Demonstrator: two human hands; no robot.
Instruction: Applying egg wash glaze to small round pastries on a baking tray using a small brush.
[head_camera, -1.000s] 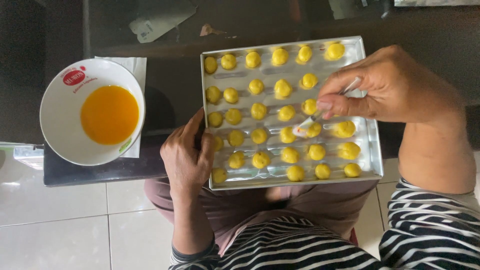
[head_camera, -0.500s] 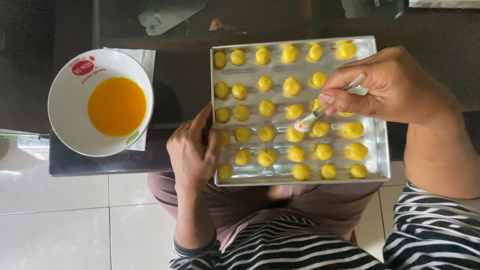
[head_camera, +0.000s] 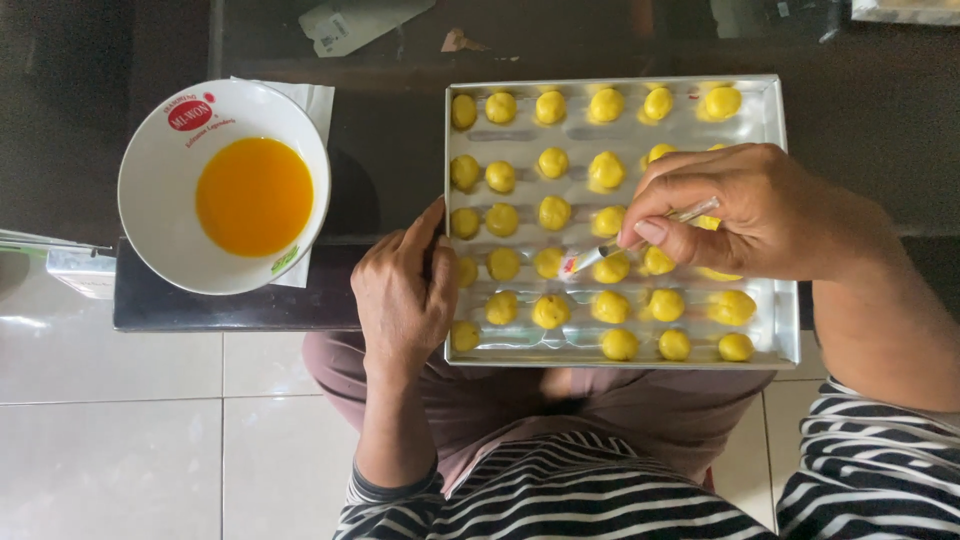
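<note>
The metal baking tray (head_camera: 620, 345) lay across the near edge of the dark counter (head_camera: 230, 310), overhanging the person's lap, and I'd judge it light, stiff and thin-walled, best steadied by its rim. That was where the left hand (head_camera: 405, 290) sat, fingers loosely curled and resting flat on the tray's left rim, gripping nothing. Well to the left of the tray stood the white bowl (head_camera: 160, 230) of orange-yellow liquid, likely to slop if nudged, with a paper napkin (head_camera: 310, 100) under it.

Over the right half of the tray the right hand (head_camera: 750, 215) was pinched shut on a slim brush (head_camera: 640, 240), held like a pen near its middle. The brush looked feather-light and rigid, its tip down at a dough ball (head_camera: 612, 268) in the tray's fourth row. The rows of small yellow dough balls (head_camera: 550, 310) looked soft and easily dented, so only the bristles should meet them.

The right hand covered several balls on the tray's right side, so the count there couldn't be told. The brush's far end vanished behind the fingers, and the bristles were too small to make out. Beyond the tray the counter went dark, with only scraps of paper dimly visible.
</note>
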